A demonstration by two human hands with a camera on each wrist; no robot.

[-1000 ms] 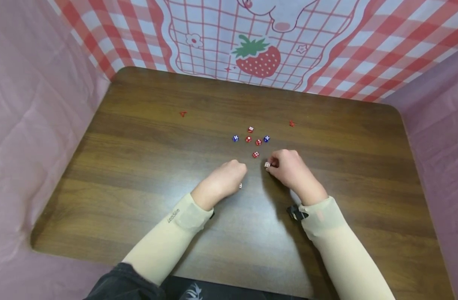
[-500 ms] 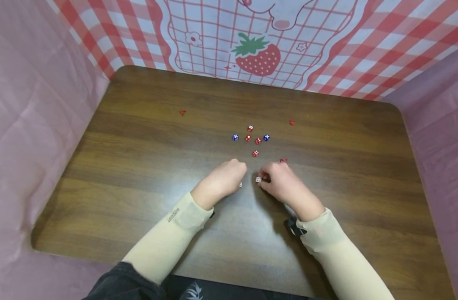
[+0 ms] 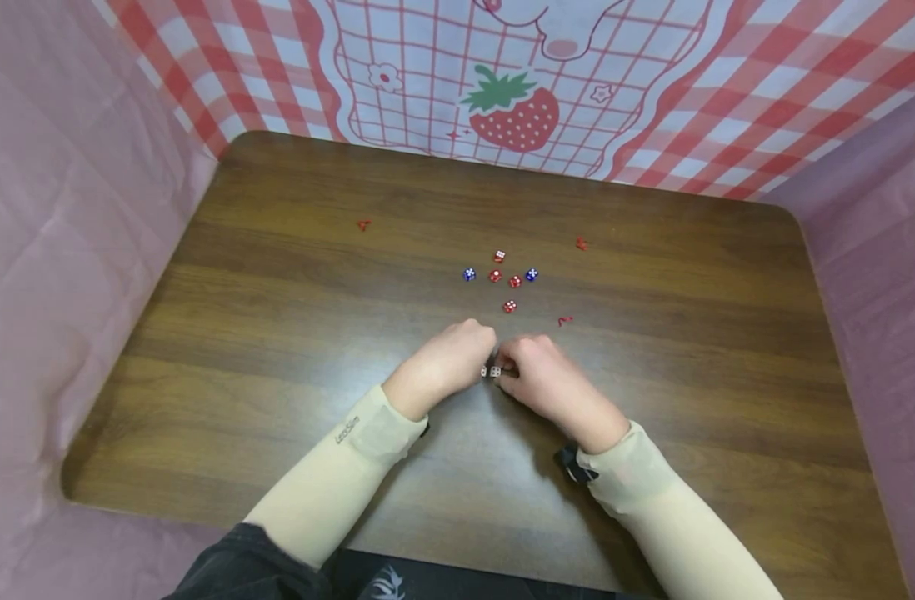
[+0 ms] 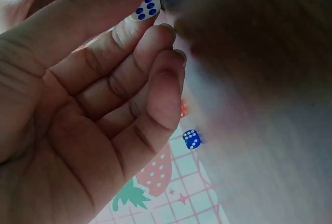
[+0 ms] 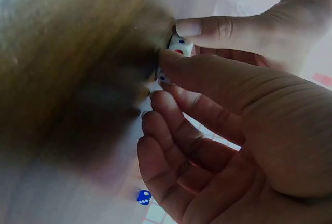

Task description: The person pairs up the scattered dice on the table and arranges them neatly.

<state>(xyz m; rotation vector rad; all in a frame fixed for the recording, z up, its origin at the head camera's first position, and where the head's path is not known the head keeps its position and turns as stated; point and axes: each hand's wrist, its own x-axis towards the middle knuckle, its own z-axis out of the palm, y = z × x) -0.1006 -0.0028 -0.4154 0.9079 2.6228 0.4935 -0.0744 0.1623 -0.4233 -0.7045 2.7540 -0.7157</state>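
Note:
Near the middle of the table (image 3: 277, 358), my left hand (image 3: 450, 360) pinches a white die (image 4: 148, 9) with blue pips between thumb and forefinger. My right hand (image 3: 543, 379) pinches a second white die (image 3: 496, 372) between thumb and forefinger, right beside the left hand's die. In the right wrist view the left hand's die (image 5: 180, 46) shows a red pip, while the right thumb hides most of the other die (image 5: 163, 78). The remaining fingers of both hands are curled.
Beyond the hands lie several red dice (image 3: 510, 307), with a blue die (image 3: 469, 274) to their left and another blue die (image 3: 532, 274) to their right. Small red pieces lie at the left (image 3: 363, 225), right (image 3: 581, 243) and near right (image 3: 566, 321). A checked cloth (image 3: 277, 75) hangs behind.
My right hand has moved left and towards the body with its white die, up to the left hand's die. A small red piece it had covered now shows. The left hand stays put.

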